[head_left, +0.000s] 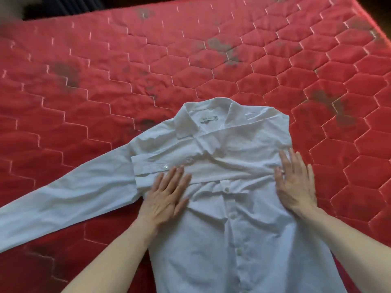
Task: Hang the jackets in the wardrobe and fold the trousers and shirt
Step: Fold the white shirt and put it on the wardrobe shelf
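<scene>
A white button-up shirt (228, 225) lies face up on the red quilted mattress (148, 66), collar pointing away from me. One sleeve is folded across the chest, its cuff near the left side. The other sleeve (63, 197) stretches out flat to the left. My left hand (167, 195) presses flat on the chest just below the folded cuff, fingers straight. My right hand (296, 182) lies flat on the shirt's right edge, fingers spread and straight. No jackets or trousers are in view.
The mattress fills nearly the whole view and has dark stains in several places. A dark gap (84, 5) runs along its far edge at the top. The mattress's right edge (378, 28) slants down the upper right corner.
</scene>
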`<state>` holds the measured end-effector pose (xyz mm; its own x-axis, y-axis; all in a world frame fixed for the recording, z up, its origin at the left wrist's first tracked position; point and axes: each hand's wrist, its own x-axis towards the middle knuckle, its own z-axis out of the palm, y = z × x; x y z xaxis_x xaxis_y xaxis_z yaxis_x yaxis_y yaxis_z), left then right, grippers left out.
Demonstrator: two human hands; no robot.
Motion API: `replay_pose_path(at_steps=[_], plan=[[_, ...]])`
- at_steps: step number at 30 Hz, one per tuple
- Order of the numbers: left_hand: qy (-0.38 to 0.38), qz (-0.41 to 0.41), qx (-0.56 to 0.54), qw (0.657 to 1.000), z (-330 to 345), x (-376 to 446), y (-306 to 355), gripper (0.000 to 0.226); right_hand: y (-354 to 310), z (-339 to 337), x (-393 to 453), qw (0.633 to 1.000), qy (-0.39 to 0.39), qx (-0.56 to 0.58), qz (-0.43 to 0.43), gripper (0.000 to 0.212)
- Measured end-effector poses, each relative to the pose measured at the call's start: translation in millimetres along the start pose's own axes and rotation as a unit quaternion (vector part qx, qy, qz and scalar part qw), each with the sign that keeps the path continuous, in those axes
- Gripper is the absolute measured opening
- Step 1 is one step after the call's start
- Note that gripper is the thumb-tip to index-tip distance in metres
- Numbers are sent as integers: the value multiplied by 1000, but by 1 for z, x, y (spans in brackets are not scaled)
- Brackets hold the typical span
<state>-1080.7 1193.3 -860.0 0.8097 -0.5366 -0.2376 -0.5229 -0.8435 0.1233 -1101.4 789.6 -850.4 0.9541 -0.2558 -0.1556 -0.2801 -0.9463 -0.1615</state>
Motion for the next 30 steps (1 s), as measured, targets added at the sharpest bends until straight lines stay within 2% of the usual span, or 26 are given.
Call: replay_pose_path(at_steps=[3,6,12,14,16,20,24,30], plan=[[-23,-15,8,1000,-3,-38,-41,67,-27,-9,1,999,27,-23,-30,63],[-43,-58,-34,997,-9,-71,-69,69,-100,-5,5,985,44,-17,-166,58],[-76,-168,-52,981,-11,-125,-122,77,-280,24,-17,919,-33,-39,-391,57],[-74,-189,-59,977,-9,-143,-138,78,-323,33,-27,916,-58,-33,-396,61],[-70,-208,-70,973,-8,-157,-153,80,-352,44,-37,927,-82,-17,-366,67],[-42,-273,-89,957,3,-188,-183,86,-383,71,-51,943,-125,-43,-305,73],[3,-340,-106,934,20,-229,-218,77,-397,91,-67,957,-57,-35,-282,76],[52,-359,-94,927,38,-284,-266,70,-440,105,-88,946,-78,-26,-314,74]])
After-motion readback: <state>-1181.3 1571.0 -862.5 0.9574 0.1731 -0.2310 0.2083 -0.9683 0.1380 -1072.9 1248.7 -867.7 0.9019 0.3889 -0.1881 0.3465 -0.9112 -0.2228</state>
